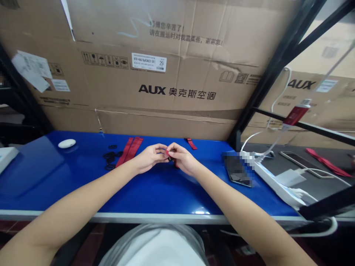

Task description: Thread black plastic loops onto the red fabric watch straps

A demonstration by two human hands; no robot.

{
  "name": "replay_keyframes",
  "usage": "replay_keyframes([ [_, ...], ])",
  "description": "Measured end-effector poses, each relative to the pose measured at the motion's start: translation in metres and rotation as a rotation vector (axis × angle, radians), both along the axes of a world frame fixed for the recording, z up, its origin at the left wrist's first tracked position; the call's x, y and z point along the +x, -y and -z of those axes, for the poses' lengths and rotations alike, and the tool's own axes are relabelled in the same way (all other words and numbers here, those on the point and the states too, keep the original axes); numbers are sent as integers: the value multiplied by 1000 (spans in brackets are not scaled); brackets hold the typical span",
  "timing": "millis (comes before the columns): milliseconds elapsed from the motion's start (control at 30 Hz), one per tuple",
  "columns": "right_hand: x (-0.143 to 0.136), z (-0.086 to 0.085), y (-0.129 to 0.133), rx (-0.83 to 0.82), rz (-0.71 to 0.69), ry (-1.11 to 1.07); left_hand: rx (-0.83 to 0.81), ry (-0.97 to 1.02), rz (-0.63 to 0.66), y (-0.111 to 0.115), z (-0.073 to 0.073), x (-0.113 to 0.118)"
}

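Observation:
My left hand [152, 158] and my right hand [181, 158] meet above the middle of the blue table [161, 195]. Both are closed on a red strap [167, 152], pinched between the fingertips. A small dark piece, perhaps a buckle, shows under the strap between the hands; the fingers cover most of it. Left of my left hand lie several red straps [129, 150] side by side. Beside them sits a loose group of black buckles [110, 158]. Behind my right hand, another red strap [190, 143] with a black piece at its end lies flat.
A phone [239, 169] lies to the right, near a white power strip [280, 184] with plugs and cables. A white oval object [67, 143] rests at the back left. A large cardboard box [155, 111] stands behind the table, between black frame posts [235, 144].

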State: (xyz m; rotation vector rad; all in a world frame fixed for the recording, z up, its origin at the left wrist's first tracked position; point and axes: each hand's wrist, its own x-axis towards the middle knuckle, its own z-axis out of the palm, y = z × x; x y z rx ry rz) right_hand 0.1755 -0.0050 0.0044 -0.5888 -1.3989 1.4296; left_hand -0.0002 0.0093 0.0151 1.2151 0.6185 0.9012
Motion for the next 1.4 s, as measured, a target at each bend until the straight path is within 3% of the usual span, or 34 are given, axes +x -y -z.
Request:
replay_keyframes([
  [167,10,-1,-8,179,103,157,88,-153,-69,1,-2,1],
  [367,19,-2,-7,411,218,618,331,-393,-284,-3,3,2],
  [467,15,-1,-3,506,297,745,423,-434,-321,-6,7,2],
  [600,10,1,-1,505,373,775,486,-432,-330,-9,13,2],
  [800,7,5,-2,492,363,793,506,-474,-343,-8,14,3],
  [967,3,10,-5,445,440,730,440,-420,-328,-3,7,3],
  [1233,0,12,-7,317,480,566,91,-182,-228,-2,5,3],
  [1400,4,6,-11,146,263,333,-37,-83,-123,-4,3,1],
])
